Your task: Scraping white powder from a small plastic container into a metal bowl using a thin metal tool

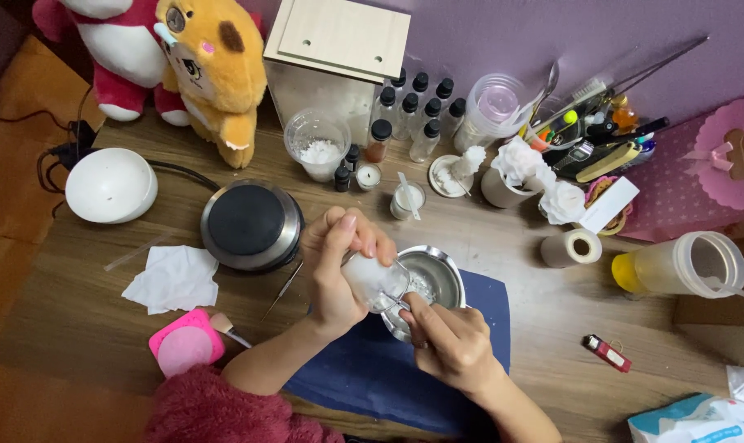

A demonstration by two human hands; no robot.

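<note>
Nearest of all, a fuzzy dark-pink sleeve (203, 410) covers the left forearm, which reaches up over a dark blue cloth (372, 369) spread on the wooden worktop (84, 320). Left hand (339, 267) has its fingers (363, 238) wrapped around a small clear glass jar (374, 283), tipped on its side with its mouth toward a round metal bowl (433, 279). Right hand (454, 344) sits just below the bowl, fingers pinched on a thin metal tool (398, 302) whose tip goes into the jar's mouth. Bowl and jar touch or nearly touch; whitish bits lie in the bowl.

Just left of the left fingers stands a round black hot plate (251, 226), with a crumpled white tissue (173, 279) and a pink round pad (185, 344) farther left and lower. Above the fingers are small dark-capped bottles (417, 107) and a clear cup of white flakes (318, 146). Well right of the right hand lie a paper roll (570, 248), a red lighter (606, 353) and a yellow-bottomed plastic jug (682, 264).
</note>
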